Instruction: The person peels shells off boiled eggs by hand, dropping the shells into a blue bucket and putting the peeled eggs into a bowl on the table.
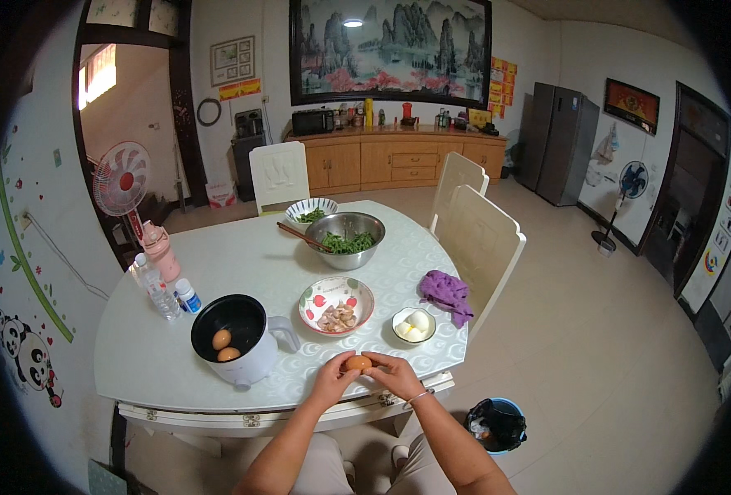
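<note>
A brown egg (358,363) is held between the fingertips of my left hand (333,378) and my right hand (395,377), just over the table's near edge. Beyond my hands stands a white bowl with red fruit patterns (336,287), with broken eggshell pieces (337,318) in its bottom. To its right, a small bowl (396,328) holds peeled white eggs (415,326), some yellow showing on one. At the left, a white electric pot (258,363) with a black inside contains two brown eggs (222,339).
Farther back are a steel bowl (357,260) of chopped greens with chopsticks (303,237) and a striped bowl (298,205). A purple cloth (446,295) lies at the table's right edge. Bottles (157,287) stand left. A lined bin (505,429) is on the floor, right.
</note>
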A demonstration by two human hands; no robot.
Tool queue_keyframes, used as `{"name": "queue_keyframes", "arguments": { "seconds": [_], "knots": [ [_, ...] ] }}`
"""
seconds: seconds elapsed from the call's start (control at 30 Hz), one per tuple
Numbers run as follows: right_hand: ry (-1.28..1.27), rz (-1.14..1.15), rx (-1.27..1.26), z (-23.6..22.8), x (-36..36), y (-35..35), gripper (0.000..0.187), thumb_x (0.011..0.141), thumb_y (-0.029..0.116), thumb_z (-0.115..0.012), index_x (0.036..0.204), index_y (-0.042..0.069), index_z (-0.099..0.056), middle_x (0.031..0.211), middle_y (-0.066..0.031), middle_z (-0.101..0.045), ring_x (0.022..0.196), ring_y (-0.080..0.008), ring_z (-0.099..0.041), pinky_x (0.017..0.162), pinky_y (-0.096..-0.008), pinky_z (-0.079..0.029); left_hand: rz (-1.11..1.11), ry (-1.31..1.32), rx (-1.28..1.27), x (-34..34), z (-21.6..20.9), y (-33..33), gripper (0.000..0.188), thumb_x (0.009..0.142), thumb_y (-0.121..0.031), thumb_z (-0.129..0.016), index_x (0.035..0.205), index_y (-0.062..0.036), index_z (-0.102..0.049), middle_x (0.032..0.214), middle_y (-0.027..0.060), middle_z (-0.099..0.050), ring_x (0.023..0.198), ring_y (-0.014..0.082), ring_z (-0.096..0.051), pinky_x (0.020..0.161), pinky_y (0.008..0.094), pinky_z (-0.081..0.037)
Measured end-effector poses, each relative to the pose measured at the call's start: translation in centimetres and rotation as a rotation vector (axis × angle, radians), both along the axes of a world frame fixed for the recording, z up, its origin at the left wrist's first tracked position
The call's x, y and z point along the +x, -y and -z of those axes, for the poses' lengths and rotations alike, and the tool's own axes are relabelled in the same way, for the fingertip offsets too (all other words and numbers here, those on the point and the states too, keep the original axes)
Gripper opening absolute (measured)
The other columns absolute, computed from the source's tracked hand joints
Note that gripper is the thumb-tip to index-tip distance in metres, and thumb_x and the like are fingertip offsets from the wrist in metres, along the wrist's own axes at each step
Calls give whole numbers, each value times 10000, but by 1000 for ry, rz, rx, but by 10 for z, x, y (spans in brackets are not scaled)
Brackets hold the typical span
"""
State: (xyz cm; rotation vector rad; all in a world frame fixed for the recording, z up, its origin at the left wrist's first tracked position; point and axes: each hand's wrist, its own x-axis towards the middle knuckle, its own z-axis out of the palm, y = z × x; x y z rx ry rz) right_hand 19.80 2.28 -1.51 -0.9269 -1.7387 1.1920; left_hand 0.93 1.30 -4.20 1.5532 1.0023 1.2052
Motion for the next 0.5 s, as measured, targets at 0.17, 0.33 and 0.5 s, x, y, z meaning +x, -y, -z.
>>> {"name": "queue_keyframes", "arguments": {
  "seconds": [0.17, 0.33, 0.5],
  "knots": [
    [-86, -58, -89, 2, 2, -7, 365, 888, 179, -567, 1216, 24, -530, 1103, -56, -610, 983, -107, -545, 879, -246, -424, 62, 70, -71, -2, -7, -1, 491, 836, -27, -582, 1288, 20, -397, 1187, 122, -512, 1026, 148, -532, 861, 266, -455],
    [17, -3, -77, 8, 0, -6, 352, 883, 182, -577, 1194, 22, -549, 1076, -58, -621, 948, -102, -555, 852, -241, -438, -2, -105, 31, 4, -8, 5, 497, 833, -21, -580, 1294, 15, -399, 1220, 118, -495, 1020, 137, -536, 845, 252, -460],
    [23, 61, -84, -2, -4, -1, 319, 864, 160, -599, 1144, 7, -585, 1030, -61, -638, 917, -101, -569, 833, -241, -452, 22, 24, 55, 2, 4, 1, 566, 834, -35, -587, 1338, -3, -331, 1203, 106, -508, 980, 147, -554, 820, 273, -470]
  ]
}}
